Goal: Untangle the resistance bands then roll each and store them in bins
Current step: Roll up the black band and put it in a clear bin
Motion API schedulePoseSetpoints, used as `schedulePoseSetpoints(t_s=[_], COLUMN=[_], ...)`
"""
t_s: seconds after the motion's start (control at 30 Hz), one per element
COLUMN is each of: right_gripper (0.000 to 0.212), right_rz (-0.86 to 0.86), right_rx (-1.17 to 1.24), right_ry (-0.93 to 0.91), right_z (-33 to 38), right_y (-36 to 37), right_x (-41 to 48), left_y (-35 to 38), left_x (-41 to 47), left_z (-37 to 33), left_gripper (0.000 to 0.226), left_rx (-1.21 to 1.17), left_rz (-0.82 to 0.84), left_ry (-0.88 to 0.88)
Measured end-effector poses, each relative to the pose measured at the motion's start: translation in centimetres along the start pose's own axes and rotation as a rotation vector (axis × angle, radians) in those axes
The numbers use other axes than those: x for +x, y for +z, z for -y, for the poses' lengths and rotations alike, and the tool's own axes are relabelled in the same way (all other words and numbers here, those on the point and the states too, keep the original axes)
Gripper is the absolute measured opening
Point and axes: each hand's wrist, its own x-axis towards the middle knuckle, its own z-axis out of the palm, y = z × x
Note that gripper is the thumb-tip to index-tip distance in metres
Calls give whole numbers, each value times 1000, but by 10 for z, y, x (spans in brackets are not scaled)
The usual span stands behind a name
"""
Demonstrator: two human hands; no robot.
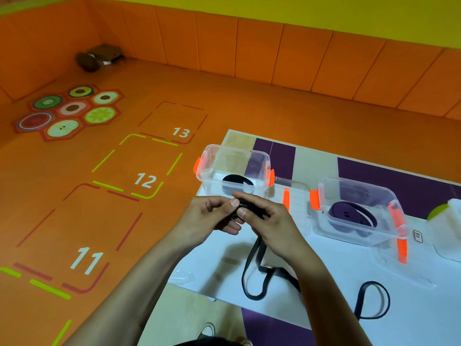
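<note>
Desk [324, 283]: white, orange floor [154, 83] beyond.
Fingers: my left hand [212, 217] and right hand [270, 221] pinch the band [252, 265] coil tight.
Tail: slack at 6 o'clock, feeding the roll.

Left forearm [139, 278] and right forearm [321, 278] bare; dark clothing [207, 342] at the lower edge; pale shoe [207, 330].

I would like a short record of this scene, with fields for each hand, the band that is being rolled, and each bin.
left hand: pinches the started roll of the black band
right hand: pinches the same roll
black band: tail hangs down and lies loose on the white sheet
left bin: no lid on, rolled black band inside
right bin: no lid on, rolled purple band inside
</note>
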Motion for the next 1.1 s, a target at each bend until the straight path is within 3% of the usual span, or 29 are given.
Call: schedulePoseSetpoints(t_s=[0.17, 0.27, 0.47, 0.67, 0.87, 1.1], right_gripper=[33, 32, 34, 41, 25, 20], right_rz=[128, 197, 101, -112, -199, -8], right_rx=[-1, 8, -96, -187, 9, -106], right_ry=[29, 35, -3, -75, -86, -47], right_z=[7, 9, 5, -4, 6, 12], right_y=[-12, -12, -6, 11, 4, -12], right_x=[-6, -7, -6, -3, -7, -10], left_y=[-20, -21, -15, -2, 0, -12], left_x=[-2, -9, -14, -8, -7, -12], left_z=[-10, -8, -2, 8, 1, -20], left_gripper=[38, 35, 26, 22, 19, 15], left_rx=[120, 52, 118, -53, 23, 453], left_rz=[386, 469, 287, -17, 47, 46], left_ry=[-229, -278, -98, 78, 102, 64])
